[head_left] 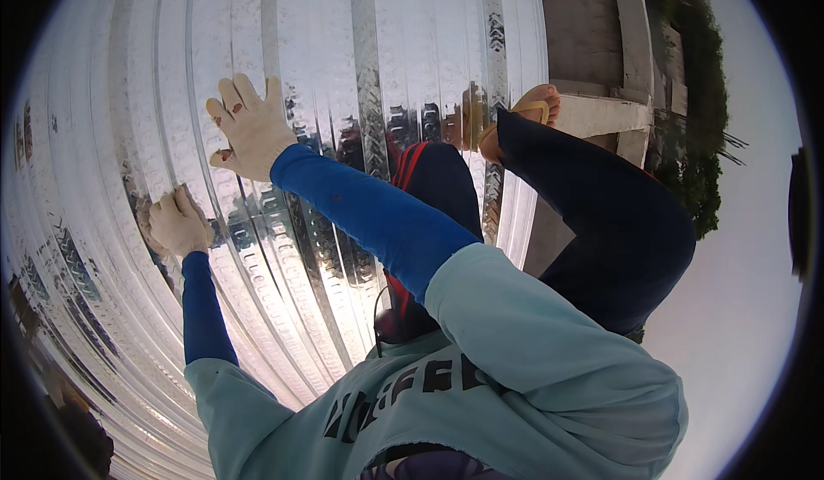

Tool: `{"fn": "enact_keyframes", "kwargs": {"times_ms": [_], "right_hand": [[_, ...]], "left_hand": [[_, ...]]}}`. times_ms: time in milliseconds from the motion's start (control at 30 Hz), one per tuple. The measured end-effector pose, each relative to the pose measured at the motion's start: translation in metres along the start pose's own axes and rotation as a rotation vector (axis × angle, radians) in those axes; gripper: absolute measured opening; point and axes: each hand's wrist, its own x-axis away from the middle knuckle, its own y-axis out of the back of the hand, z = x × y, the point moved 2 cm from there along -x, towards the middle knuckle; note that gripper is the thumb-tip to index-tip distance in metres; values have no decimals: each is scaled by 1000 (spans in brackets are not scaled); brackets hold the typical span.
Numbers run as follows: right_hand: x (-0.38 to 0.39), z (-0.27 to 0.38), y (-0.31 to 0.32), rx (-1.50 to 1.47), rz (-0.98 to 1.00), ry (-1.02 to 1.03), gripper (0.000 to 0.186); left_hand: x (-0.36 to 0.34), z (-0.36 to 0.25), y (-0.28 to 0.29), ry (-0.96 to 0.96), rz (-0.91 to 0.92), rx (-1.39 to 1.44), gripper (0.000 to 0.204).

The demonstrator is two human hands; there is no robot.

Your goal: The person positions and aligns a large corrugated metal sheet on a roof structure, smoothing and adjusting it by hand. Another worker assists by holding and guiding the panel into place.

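Concrete ledge (601,111), green trees (699,94) beyond, yellow sandal (536,107) — pale sky (738,308).

**Bright daylight outdoors**

We see shiny corrugated metal sheeting (343,68) filling the left, glaring in daylight. Beyond its edge we catch a grey concrete ledge (601,111), dark green foliage (699,171) and pale overcast sky (747,308).

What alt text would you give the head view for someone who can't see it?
Two gloved hands press on shiny ribbed metal sheeting: the right hand lies flat with fingers spread, the left hand curls by a rib. Blue sleeves, a pale teal shirt, dark trousers and a foot in a yellow sandal fill the lower right.
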Motion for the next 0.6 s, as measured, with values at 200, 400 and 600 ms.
{"fn": "enact_keyframes", "kwargs": {"times_ms": [200, 400, 600], "right_hand": [[-2, -3, -5, -32, -82, 25, 78], [-4, -4, 1, -88, 6, 17, 78], [-9, -6, -8, -122, -52, 17, 74]], "left_hand": [[1, 2, -1, -8, 7, -34, 42], [3, 1, -1, 9, 33, -13, 40], [7, 7, -6, 33, 42, -4, 43]]}}
